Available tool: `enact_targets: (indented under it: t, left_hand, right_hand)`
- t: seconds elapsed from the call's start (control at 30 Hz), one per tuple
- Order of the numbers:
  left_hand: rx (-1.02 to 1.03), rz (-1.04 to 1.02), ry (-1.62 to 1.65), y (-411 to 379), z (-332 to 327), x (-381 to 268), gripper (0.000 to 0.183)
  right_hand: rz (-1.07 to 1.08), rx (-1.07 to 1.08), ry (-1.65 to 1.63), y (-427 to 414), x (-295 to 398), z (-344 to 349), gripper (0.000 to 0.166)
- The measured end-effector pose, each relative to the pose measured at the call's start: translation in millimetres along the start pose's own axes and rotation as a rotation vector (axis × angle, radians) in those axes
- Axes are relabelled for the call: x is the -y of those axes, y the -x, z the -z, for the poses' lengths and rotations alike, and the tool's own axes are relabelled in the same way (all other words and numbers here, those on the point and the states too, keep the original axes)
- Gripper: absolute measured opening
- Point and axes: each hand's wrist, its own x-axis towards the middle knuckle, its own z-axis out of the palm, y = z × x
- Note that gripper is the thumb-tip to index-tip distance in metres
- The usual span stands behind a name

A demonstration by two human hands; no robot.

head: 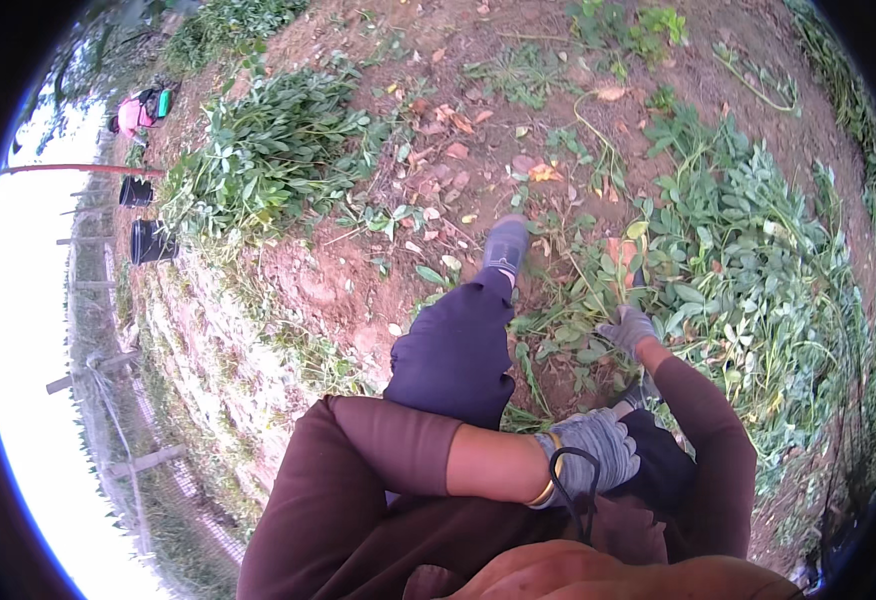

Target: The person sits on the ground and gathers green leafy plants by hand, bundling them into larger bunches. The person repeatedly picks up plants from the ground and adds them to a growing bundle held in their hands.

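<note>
My right hand [628,330], in a grey knit glove, reaches down into leafy green plants beside my right foot. Its fingers close around thin plant stems [618,289] that rise toward a yellowish leaf [637,229]. A reddish, flat patch [622,259] shows just beyond these stems; what it is cannot be made out. Bent across my lap, my left arm ends in a grey-gloved left hand [592,457] lying on my dark-trousered right leg [655,457]. The back of this glove faces up, hiding the palm and anything under it.
Heaps of cut leafy plants lie at right [745,225] and upper left [273,150]. My shoe [506,244] stands on reddish soil with dry leaves. Far left are black buckets [154,241], a wire fence [145,457] and a person in pink [136,114], bent down.
</note>
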Motion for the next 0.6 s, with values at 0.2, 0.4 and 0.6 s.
enact_targets:
  t: [0.2, 0.4, 0.6]
  left_hand:
    - [0.119, 0.042, -0.097, -11, -8, -2, 0.016]
    - [0.004, 0.267, 0.008, -27, 23, 12, 0.027]
    - [-0.594, 0.288, 0.689, -42, 64, 21, 0.039]
  right_hand:
    - [-0.058, -0.398, -0.192, 32, -17, 44, 0.037]
    - [-0.055, -0.647, -0.682, 114, 42, 153, 0.028]
    - [0.329, -1.108, -0.568, 187, 61, 221, 0.021]
